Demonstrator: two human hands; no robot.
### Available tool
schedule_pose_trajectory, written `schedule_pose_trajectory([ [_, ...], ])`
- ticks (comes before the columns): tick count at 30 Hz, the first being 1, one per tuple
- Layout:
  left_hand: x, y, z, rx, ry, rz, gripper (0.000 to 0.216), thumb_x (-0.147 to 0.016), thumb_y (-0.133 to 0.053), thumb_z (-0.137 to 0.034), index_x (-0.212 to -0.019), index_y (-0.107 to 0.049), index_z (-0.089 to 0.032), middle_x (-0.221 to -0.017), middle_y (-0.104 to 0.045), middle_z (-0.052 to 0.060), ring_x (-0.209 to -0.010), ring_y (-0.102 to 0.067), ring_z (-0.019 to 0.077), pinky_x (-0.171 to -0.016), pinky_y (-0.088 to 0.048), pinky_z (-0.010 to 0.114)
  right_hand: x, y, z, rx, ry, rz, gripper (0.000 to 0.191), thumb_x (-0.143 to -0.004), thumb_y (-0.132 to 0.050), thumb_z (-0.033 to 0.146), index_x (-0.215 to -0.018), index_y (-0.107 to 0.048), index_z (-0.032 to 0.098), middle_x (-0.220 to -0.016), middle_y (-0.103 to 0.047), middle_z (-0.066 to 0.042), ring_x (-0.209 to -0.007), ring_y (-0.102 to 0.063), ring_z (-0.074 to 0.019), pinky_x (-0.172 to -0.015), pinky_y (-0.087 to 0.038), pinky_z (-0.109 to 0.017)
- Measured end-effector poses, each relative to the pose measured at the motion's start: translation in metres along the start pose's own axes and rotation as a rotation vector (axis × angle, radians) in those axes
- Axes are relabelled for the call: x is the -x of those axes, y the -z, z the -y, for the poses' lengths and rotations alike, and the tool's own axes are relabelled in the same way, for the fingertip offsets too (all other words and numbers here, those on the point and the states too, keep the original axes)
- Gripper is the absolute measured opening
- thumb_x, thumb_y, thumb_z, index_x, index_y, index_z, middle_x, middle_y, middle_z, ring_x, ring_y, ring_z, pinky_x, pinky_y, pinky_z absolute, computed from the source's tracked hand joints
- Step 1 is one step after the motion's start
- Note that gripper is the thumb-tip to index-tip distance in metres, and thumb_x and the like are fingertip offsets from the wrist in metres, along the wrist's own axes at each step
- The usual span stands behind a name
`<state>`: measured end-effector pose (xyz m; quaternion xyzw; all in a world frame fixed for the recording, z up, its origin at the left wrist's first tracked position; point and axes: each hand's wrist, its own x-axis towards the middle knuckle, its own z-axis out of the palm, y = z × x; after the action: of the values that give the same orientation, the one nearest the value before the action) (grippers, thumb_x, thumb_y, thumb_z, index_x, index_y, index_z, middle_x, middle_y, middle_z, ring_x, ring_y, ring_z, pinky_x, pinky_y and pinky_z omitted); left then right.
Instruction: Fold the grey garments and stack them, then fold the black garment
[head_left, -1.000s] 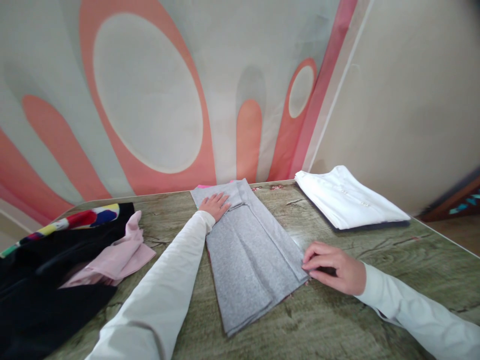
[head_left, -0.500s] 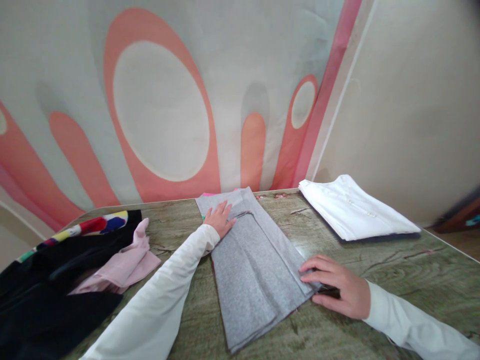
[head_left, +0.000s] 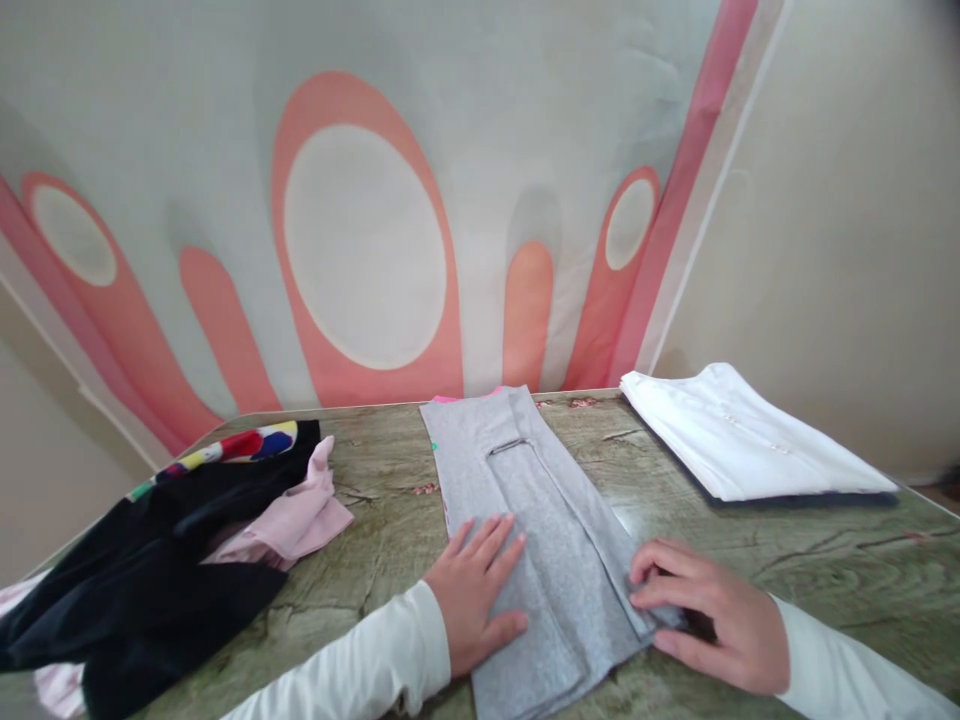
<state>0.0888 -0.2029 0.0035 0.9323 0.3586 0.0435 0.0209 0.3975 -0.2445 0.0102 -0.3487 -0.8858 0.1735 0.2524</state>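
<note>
Hands (head_left: pixel 480 590) on folded (long, narrow) gray garment (head_left: pixel 540 540)

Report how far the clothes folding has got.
Done: a white garment lies folded at the table's far right. In hand: the grey garment, folded into a long strip, left hand flat on it, right hand at its edge. Left: the black and pink pile, unfolded.

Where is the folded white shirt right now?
In the head view, the folded white shirt lies at the far right of the table, near the beige wall, apart from the grey garment under both hands.
</note>
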Motion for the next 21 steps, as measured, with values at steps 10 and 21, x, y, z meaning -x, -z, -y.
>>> schedule_pose_trajectory([
  [10,0.038,0.012,-0.004,0.1,-0.174,0.027,0.065,-0.083,-0.021,-0.061,-0.137,-0.016,-0.026,-0.143,-0.018,0.003,-0.128,-0.021,0.0251,-0.105,-0.016,0.046,-0.002,0.022,0.017,-0.153,-0.136,0.23,0.03,-0.077,-0.049,0.045,-0.082,-0.063,0.019,-0.074,-0.056,-0.006,-0.065,-0.053,-0.0153,-0.062,-0.043,-0.029],
  [21,0.031,0.003,0.017,-0.063,-0.049,-0.094,0.065,-0.084,-0.022,-0.059,-0.138,-0.016,-0.023,-0.143,-0.018,0.006,-0.128,-0.022,0.0251,-0.104,-0.018,0.045,-0.1,-0.012,-0.066,0.245,-0.139,0.093,0.062,-0.083,-0.036,0.05,-0.134,-0.03,0.013,-0.138,-0.03,-0.011,-0.126,-0.026,-0.0222,-0.103,-0.023,-0.039],
])
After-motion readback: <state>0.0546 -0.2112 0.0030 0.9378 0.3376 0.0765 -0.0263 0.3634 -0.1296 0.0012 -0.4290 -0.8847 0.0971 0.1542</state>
